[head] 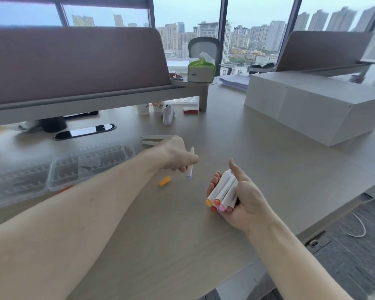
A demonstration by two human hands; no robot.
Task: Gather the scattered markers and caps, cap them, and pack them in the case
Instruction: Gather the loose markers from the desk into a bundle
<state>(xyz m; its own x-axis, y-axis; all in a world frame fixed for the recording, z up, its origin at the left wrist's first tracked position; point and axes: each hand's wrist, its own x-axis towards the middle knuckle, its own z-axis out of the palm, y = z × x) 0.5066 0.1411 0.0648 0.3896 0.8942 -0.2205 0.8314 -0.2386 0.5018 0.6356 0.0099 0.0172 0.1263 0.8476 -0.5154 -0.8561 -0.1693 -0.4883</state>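
Gripping a marker bundle [222, 192], right hand [238, 195]; left hand [175, 153] pinches a purple-capped marker [190, 164].

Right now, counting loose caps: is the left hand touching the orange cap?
Apart. Head view shows bare desk between the orange cap and the left hand, which grips a marker.

Case [52, 171] blurred, left end cropped
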